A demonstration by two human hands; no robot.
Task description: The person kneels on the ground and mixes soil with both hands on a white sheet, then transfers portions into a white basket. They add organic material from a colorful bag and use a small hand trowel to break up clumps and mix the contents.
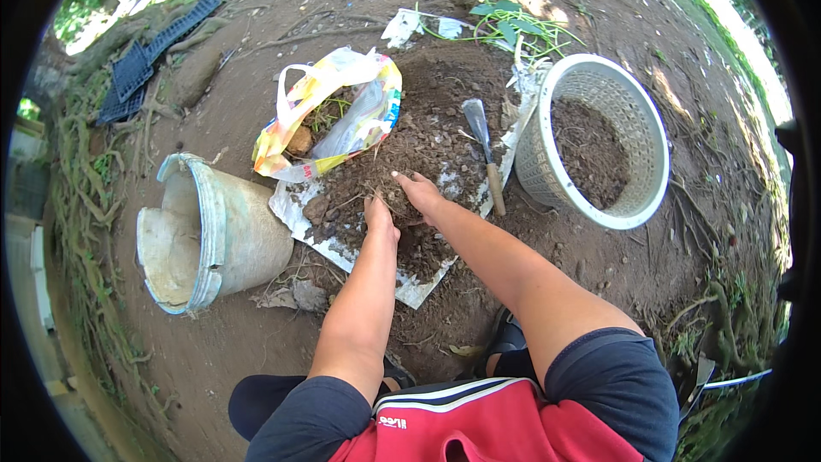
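Note:
A heap of dark, crumbly soil (342,205) mixed with thin roots lies on a white sheet (416,291). Both my hands are in it, close together, palms facing each other. My left hand (380,218) is curled around loose soil and fine roots, its lower fingers partly hidden. My right hand (419,195) rests against the soil with fingers stretched out and apart. Right of my right hand lies a trowel (483,141) with a grey blade and wooden handle. Beyond my left hand a colourful plastic bag (385,103) stands open, holding soil, plant bits and a brownish lump.
At left, a broken whitish bucket (248,231) lies on its side. A white mesh basket (534,162) with soil inside tilts at right. Green cut vines (513,26) lie at the back, black plastic trays (132,73) at far left. Tree roots (98,197) cross the ground.

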